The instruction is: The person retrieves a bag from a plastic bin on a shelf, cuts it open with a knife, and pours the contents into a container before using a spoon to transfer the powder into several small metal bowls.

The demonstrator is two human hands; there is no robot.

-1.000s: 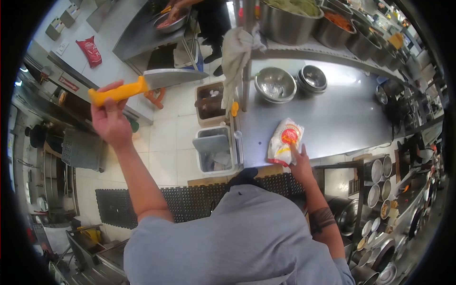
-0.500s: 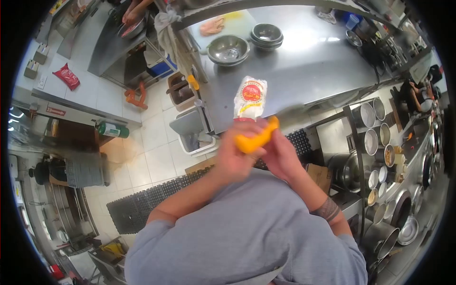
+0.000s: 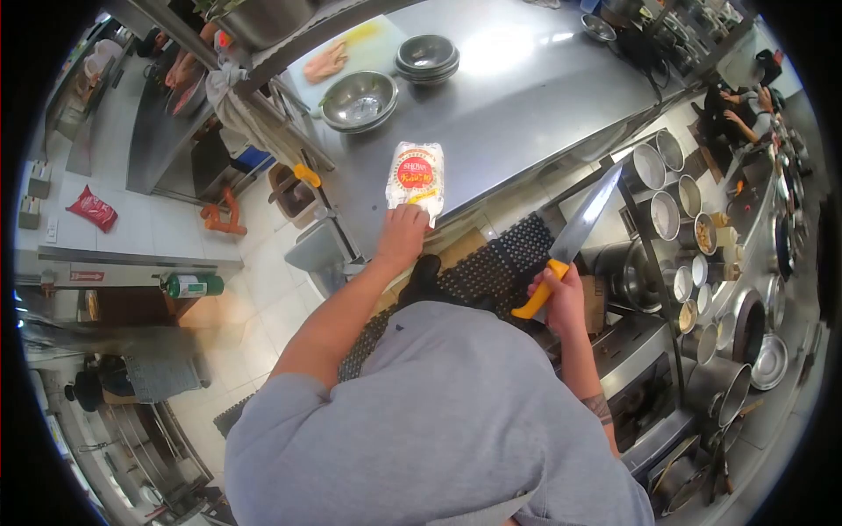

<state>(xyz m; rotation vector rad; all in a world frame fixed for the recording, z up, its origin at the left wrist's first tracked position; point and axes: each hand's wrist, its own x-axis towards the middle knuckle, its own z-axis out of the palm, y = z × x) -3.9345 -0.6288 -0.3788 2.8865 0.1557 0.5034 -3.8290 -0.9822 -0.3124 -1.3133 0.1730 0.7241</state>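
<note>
My left hand (image 3: 403, 238) reaches forward and has its fingers on the near end of a white bag (image 3: 415, 174) with a round red label. The bag lies on the steel table (image 3: 491, 131), close to its near edge. Out to the right, my right hand (image 3: 564, 300) is closed around the yellow handle of a large knife (image 3: 586, 219). Its broad blade points up and away from me, beyond the table's edge. The lower part of the bag is partly covered by my left fingers.
Steel bowls (image 3: 360, 101) and a stack of smaller bowls (image 3: 427, 60) stand farther back, beside a cutting board (image 3: 386, 35) with raw meat (image 3: 326, 63). At right, a rack holds several pots (image 3: 649, 167). Another person (image 3: 741, 110) is at the far right. A red packet (image 3: 92, 210) lies on the left counter.
My hands, together around the yellow handle before, have separated. The left has moved onto the bag, and the right has carried the knife to the right, with its blade now showing.
</note>
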